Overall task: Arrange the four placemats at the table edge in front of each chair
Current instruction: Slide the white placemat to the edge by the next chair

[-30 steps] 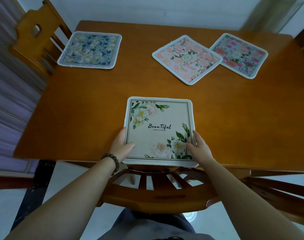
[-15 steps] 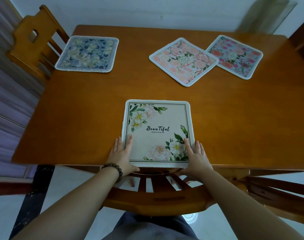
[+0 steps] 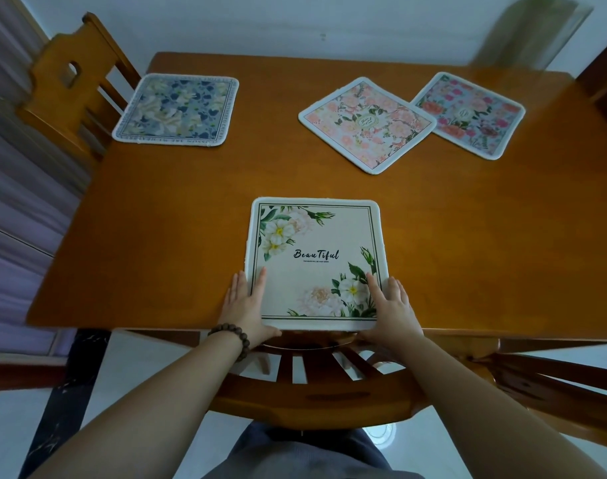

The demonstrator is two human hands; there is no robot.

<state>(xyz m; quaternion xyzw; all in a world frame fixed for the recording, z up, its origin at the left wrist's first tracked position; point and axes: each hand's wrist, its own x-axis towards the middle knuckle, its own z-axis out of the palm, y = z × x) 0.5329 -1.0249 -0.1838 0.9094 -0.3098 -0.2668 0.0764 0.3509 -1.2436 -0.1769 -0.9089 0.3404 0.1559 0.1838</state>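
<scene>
From the head view, the cream mat (image 3: 315,262), printed with white flowers and the word "Beautiful", lay flat on the table (image 3: 177,243) with its near edge at the table's near edge, directly beyond the near chair (image 3: 312,385). The left hand (image 3: 245,305) lay flat with fingers straight and spread across the cream mat's near left corner, part on the mat, part on the wood; a bead bracelet (image 3: 231,338) circled that wrist. The right hand (image 3: 390,307) pressed likewise, fingers straight, on the near right corner. Neither hand pinched or curled round anything. Far left of the cream mat, the blue mat (image 3: 177,110) sat square at the table's left edge beside the left chair (image 3: 75,86). Beyond the cream mat and to its right, the pink mat (image 3: 367,124) lay turned cornerwise, its right corner overlapping the rose mat (image 3: 469,114), also askew. Beyond those two, at the table's far right corner, another chair (image 3: 602,84) showed only as a dark sliver.
</scene>
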